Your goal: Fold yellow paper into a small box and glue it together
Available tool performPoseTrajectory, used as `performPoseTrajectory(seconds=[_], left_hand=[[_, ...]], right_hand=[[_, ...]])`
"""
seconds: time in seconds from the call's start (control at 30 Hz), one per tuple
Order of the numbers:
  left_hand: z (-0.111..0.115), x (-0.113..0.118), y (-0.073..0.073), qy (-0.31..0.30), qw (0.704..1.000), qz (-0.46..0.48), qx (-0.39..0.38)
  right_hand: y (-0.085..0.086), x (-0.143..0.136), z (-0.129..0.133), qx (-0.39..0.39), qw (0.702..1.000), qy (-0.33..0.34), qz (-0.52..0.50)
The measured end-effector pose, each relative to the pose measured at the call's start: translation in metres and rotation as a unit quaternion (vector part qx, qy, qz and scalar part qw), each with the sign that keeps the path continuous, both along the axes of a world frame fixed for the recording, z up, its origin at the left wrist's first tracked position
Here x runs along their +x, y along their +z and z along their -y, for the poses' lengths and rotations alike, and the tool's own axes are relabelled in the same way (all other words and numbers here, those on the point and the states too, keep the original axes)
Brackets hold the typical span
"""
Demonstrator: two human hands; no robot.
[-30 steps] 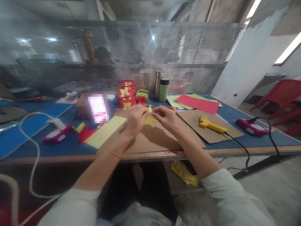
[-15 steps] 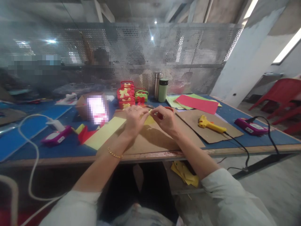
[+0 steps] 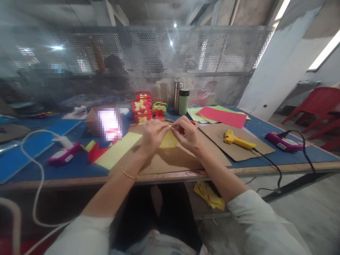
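Note:
Between my hands hangs a piece of yellow paper, its upper edge pinched at the fingertips. My left hand grips it from the left side with thumb and fingers pressed together. From the right, my right hand pinches the same edge, the two sets of fingertips almost meeting. Beneath them lies a brown cardboard sheet on the blue table. A pale yellow sheet sits to the left, partly under my left forearm.
Red paper boxes with yellow bows, a green box and a green bottle stand behind. A yellow glue gun rests on cardboard at right. Purple power strips flank the work area. Red paper lies at back right.
The yellow paper has tilted, so more of its face shows below my hands. My right hand has shifted slightly; my left hand stays nearly in place.

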State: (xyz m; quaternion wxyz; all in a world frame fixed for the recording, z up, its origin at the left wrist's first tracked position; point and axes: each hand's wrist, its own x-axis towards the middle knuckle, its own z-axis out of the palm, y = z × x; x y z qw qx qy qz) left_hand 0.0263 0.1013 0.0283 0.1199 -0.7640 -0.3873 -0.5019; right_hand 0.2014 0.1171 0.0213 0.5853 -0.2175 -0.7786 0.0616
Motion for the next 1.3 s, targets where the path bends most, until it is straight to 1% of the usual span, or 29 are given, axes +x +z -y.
performPoseTrajectory(seconds=[0.1,0.2,0.3,0.53,0.73,0.93,1.17,1.3], left_hand=[[0.0015,0.0003,0.0015,-0.005,1.0,0.009,0.005],[0.0023,-0.0004,0.0032,-0.013,0.999,0.029,0.011],[0.0021,-0.0013,0.0043,-0.026,0.999,0.041,0.014],[-0.001,-0.0019,0.0012,-0.031,0.999,0.029,0.012],[-0.0026,-0.0041,0.0004,-0.017,1.0,0.005,-0.006],[-0.002,-0.0047,0.001,-0.026,1.0,0.004,-0.007],[0.0009,-0.0037,0.0026,-0.014,1.0,-0.003,-0.022],[-0.0005,-0.0054,0.0033,-0.028,0.999,0.021,-0.025]], right_hand=[[0.0016,0.001,0.0013,0.02,1.0,0.006,-0.004],[0.0033,0.0022,0.0018,0.037,0.999,-0.015,-0.021],[0.0043,0.0027,0.0025,0.033,0.999,-0.022,-0.024],[0.0006,-0.0011,0.0009,0.035,0.999,0.01,-0.014],[-0.0001,-0.0007,-0.001,0.0,0.999,0.036,-0.014],[0.0027,0.0002,0.0018,-0.011,0.998,0.053,-0.022],[0.0008,-0.001,-0.0027,-0.037,0.999,0.032,-0.015],[0.0006,-0.0004,-0.0032,-0.036,0.999,0.023,-0.015]])
